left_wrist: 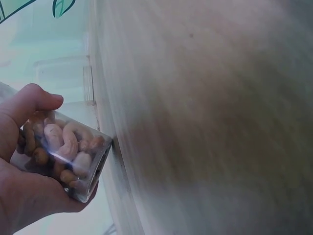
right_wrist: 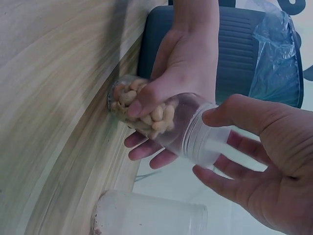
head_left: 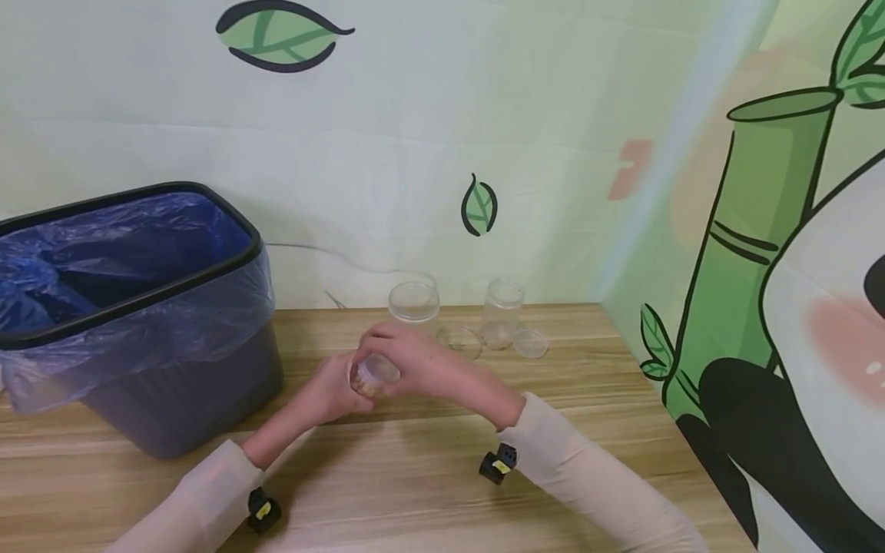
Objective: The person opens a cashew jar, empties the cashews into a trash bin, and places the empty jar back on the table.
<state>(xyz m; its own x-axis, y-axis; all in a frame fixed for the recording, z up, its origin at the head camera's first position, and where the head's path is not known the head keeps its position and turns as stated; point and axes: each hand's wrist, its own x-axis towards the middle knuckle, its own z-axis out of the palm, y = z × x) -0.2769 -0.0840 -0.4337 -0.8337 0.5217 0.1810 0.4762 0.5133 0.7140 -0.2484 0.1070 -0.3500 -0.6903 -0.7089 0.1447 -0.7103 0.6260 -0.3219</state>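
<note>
My left hand (head_left: pixel 336 390) grips a clear plastic jar (right_wrist: pixel 186 110) round its body, and the jar is tilted. Pale tan nuts (left_wrist: pixel 63 147), some curved like cashews, fill its lower part. The jar's base corner is close to the wooden table in the left wrist view. At the jar's mouth is a translucent whitish lid (right_wrist: pixel 215 142). My right hand (head_left: pixel 408 357) holds that lid end, thumb at the threaded neck and fingers round the other side. In the head view, the hands hide much of the jar.
Behind the hands stand a wide clear jar (head_left: pixel 413 302) and a narrower clear jar (head_left: pixel 503 307). Two clear round lids (head_left: pixel 531 343) lie beside them on the wooden table (head_left: pixel 387 484). A dark bin (head_left: pixel 187 392) with a blue bag is at the left.
</note>
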